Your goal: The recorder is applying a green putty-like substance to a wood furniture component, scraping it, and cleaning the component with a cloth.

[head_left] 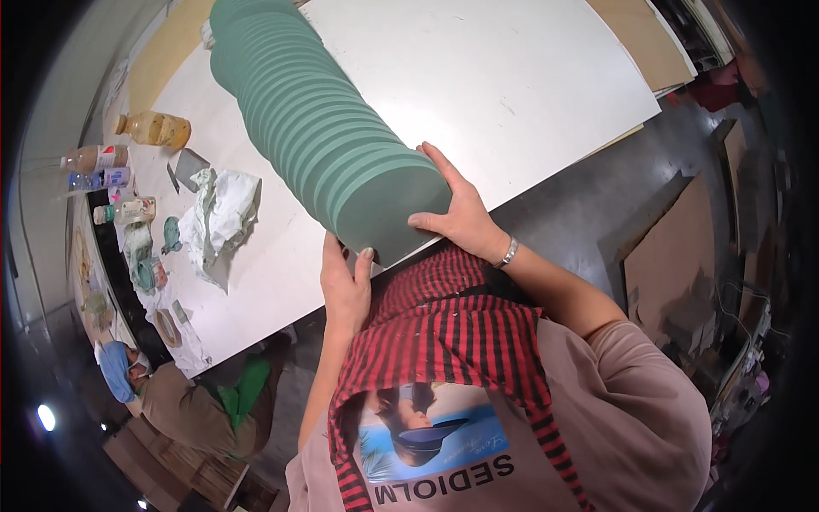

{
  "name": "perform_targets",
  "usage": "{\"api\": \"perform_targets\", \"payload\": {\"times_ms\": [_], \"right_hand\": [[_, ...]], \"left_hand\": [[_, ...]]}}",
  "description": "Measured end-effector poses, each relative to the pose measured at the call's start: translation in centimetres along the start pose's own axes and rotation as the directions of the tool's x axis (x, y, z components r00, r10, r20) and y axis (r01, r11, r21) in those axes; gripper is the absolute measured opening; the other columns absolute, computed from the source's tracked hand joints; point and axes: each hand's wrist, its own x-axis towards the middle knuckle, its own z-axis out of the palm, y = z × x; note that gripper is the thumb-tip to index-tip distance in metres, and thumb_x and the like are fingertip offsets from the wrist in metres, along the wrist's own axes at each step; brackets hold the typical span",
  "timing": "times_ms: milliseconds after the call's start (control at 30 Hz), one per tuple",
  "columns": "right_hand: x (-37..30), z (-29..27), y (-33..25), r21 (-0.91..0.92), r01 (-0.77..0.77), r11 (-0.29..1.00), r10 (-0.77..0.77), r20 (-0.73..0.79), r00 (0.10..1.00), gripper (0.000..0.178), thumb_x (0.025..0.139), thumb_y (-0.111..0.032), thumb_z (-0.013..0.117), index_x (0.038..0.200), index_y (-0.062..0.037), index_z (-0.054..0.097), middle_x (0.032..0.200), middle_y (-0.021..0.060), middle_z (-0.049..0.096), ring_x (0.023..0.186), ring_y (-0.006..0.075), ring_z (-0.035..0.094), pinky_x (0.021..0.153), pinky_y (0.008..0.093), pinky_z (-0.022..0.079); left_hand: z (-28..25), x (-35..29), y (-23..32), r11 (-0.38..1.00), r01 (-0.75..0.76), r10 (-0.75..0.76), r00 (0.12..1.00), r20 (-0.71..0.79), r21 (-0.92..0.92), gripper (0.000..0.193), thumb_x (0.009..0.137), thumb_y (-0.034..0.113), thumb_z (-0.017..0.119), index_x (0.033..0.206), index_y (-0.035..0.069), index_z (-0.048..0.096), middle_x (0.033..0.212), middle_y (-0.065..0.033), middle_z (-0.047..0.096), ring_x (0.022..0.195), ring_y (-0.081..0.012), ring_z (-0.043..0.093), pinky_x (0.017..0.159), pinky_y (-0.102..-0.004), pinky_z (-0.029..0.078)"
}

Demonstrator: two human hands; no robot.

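Observation:
A long row of round green discs (pixel 299 119) lies overlapped like fallen slices across a white table, running from the far left toward me. The nearest green disc (pixel 384 209) faces me at the table's front edge. My right hand (pixel 465 218) grips its right side, thumb on the face and fingers around the rim. Below it on the left, my left hand (pixel 345 286) holds the lower left rim, its thumb near the bottom edge. Some of my left fingers are hidden behind the disc, so I cannot tell how many discs are gripped.
The white tabletop (pixel 503 77) extends to the right. On the left stand an amber bottle (pixel 158 130), several other bottles, and a crumpled white cloth (pixel 226 218). Another person (pixel 200 410) in a blue cap is at the lower left. Brown boards (pixel 674 256) stand at right.

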Motion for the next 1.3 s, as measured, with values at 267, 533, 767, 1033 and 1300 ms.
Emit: {"api": "perform_targets", "payload": {"times_ms": [267, 533, 767, 1033, 1300], "right_hand": [[2.1, 0.8, 0.2, 0.005, -0.053, 0.999, 0.052, 0.097, 0.994, 0.097, 0.072, -0.022, 0.084, 0.148, 0.0046, 0.030, 0.138, 0.0274, 0.052, 0.128, 0.0349, 0.052, 0.106, 0.0367, 0.041], [2.0, 0.9, 0.8, 0.068, -0.050, 0.996, 0.040, 0.144, 0.989, 0.099, 0.075, -0.026, 0.083, 0.150, 0.0044, 0.026, 0.149, 0.0257, 0.039, 0.138, 0.0344, 0.040, 0.113, 0.0374, 0.033], [1.1, -2.3, -0.5, -0.101, 0.035, 0.994, -0.058, -0.234, 0.971, 0.041, 0.077, 0.000, 0.073, 0.116, -0.0002, 0.062, 0.111, 0.0108, 0.057, 0.100, 0.0211, 0.057, 0.088, 0.0298, 0.048], [2.2, -6.6, -1.5, 0.178, -0.158, 0.971, 0.209, -0.321, 0.923, 0.019, 0.081, 0.006, 0.065, 0.099, 0.0035, 0.069, 0.093, 0.0059, 0.065, 0.077, 0.0104, 0.060, 0.069, 0.0226, 0.050], [4.1, -5.8, -1.3, 0.376, -0.313, 0.872, 0.387, -0.140, 0.911, 0.019, 0.091, 0.001, 0.058, 0.106, 0.0073, 0.069, 0.089, 0.0137, 0.071, 0.071, 0.0135, 0.066, 0.069, 0.0246, 0.055]], "left_hand": [[-0.9, 1.3, -0.3, 0.996, 0.016, -0.024, 0.996, 0.086, 0.090, 0.049, 0.086, 0.001, 0.063, 0.132, -0.003, 0.048, 0.123, -0.0234, 0.060, 0.113, -0.0375, 0.060, 0.096, -0.0406, 0.046], [-0.1, 0.9, -1.3, 0.961, -0.110, 0.108, 0.994, 0.021, 0.253, 0.048, 0.084, 0.003, 0.066, 0.129, -0.004, 0.050, 0.122, -0.0234, 0.059, 0.113, -0.0376, 0.057, 0.098, -0.0407, 0.043], [-0.7, -0.4, -0.5, 0.999, 0.032, -0.034, 0.981, -0.190, -0.016, 0.064, 0.089, 0.002, 0.063, 0.147, -0.001, 0.036, 0.142, -0.0181, 0.049, 0.126, -0.0279, 0.051, 0.107, -0.0383, 0.038], [-4.1, 0.7, 1.4, 0.991, 0.016, -0.052, 0.959, -0.280, -0.130, 0.050, 0.095, 0.006, 0.058, 0.143, -0.001, 0.042, 0.136, -0.0171, 0.053, 0.119, -0.0212, 0.054, 0.104, -0.0351, 0.041], [-3.3, 1.5, 1.9, 0.985, -0.020, -0.036, 0.949, -0.313, -0.172, 0.038, 0.096, 0.007, 0.058, 0.132, -0.005, 0.053, 0.125, -0.0164, 0.062, 0.104, -0.0177, 0.062, 0.094, -0.0317, 0.048]]}}
